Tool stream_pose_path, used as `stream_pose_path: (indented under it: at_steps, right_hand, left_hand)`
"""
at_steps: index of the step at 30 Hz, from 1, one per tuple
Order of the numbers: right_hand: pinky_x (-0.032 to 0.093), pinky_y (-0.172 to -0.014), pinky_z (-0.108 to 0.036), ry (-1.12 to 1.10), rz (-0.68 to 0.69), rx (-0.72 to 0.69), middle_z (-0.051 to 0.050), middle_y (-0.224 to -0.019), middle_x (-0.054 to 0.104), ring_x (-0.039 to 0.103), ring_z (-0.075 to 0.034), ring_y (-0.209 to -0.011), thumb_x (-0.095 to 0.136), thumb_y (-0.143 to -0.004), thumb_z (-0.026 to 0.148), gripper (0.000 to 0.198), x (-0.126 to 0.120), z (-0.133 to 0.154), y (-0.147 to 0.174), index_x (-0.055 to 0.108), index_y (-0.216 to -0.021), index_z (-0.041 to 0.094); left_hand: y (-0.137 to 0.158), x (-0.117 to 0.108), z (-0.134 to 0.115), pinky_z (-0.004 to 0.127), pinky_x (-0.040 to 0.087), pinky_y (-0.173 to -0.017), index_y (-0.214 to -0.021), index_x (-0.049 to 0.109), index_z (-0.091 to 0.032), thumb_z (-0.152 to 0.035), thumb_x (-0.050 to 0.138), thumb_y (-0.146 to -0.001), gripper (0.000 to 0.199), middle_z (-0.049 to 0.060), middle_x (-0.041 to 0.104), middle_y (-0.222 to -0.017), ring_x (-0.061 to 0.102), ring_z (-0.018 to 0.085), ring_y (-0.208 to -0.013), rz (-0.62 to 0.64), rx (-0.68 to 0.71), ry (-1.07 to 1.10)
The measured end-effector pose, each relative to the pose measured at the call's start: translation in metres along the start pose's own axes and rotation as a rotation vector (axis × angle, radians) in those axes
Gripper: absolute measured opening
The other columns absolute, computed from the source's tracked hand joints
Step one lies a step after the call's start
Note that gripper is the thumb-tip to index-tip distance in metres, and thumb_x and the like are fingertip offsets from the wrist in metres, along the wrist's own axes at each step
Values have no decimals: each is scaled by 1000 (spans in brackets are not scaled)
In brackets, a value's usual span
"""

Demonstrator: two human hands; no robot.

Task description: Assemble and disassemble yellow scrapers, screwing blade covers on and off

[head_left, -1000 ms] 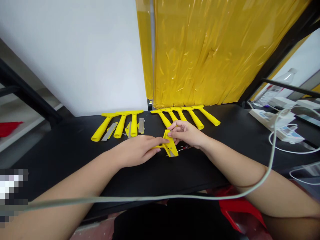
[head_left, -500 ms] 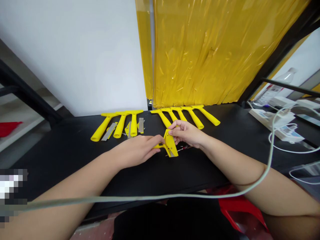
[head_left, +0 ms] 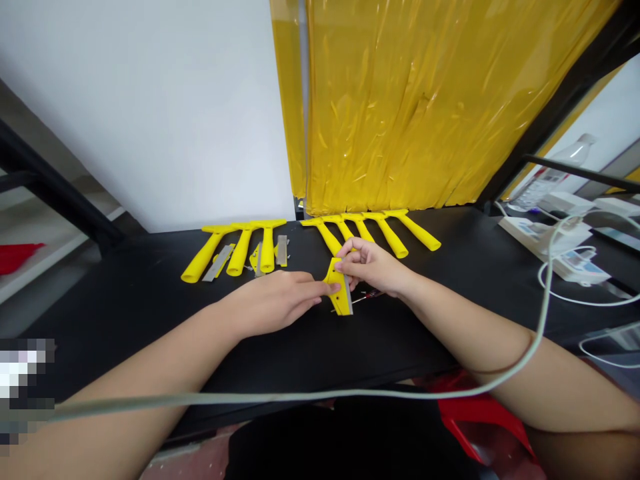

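Over the middle of the black table, a yellow scraper is held between both hands, its head towards me with a grey metal blade along the right edge. My left hand grips it from the left, thumb or finger pressed on the head's face; the handle is hidden by this hand. My right hand pinches the far end of the head between thumb and fingers. Beneath the right hand lies a screwdriver, partly covered. Several yellow handles rest in a row just beyond.
At the back left lie more yellow handles, with loose blades and yellow plates among them. A pale cable crosses in front of my forearms. White power strips and a plastic bottle stand at the right.
The yellow cover plate has come down flat against the scraper's head, and the blade now shows along the right edge. My left fingers have moved right onto the head.
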State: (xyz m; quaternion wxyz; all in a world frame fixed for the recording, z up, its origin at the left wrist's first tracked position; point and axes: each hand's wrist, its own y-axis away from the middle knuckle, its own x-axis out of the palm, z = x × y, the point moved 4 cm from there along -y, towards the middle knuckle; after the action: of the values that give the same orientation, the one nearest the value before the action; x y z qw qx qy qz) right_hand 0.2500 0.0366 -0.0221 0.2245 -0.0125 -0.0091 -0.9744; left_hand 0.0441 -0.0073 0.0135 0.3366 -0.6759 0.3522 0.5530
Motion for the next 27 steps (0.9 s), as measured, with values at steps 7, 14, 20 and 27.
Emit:
stream_pose_path:
  at_steps: [7,14,20,27]
  right_hand:
    - [60,-51,-22,0,-4,-75,7,-66,68,66,-10,-52,88,-79,46,44,1,6,1,58,-100,21]
    - [63,-57,-25,14,39,-115,7,-67,66,66,-11,-56,85,-82,42,40,0,7,2,58,-103,22]
    - [63,-57,-25,9,20,-142,7,-71,66,64,-10,-57,88,-80,41,42,0,8,2,58,-104,23]
    - [64,-60,-28,9,-3,-151,6,-71,66,65,-11,-60,86,-81,42,48,-1,7,-1,59,-114,21]
  left_hand:
    - [0,-3,2,29,54,-82,-147,60,-32,-33,40,-111,41,5,69,-104,69,17,-88,-36,-11,19]
    - [1,-3,5,27,54,-77,-145,62,-32,-29,42,-110,41,4,68,-100,69,16,-83,-55,22,-21]
    - [2,-6,5,25,54,-72,-143,63,-33,-28,44,-109,40,3,66,-104,66,13,-77,-122,63,-85]
    - [2,-12,-3,22,55,-61,-133,69,-27,-27,47,-108,33,10,59,-139,67,9,-73,-268,131,-240]
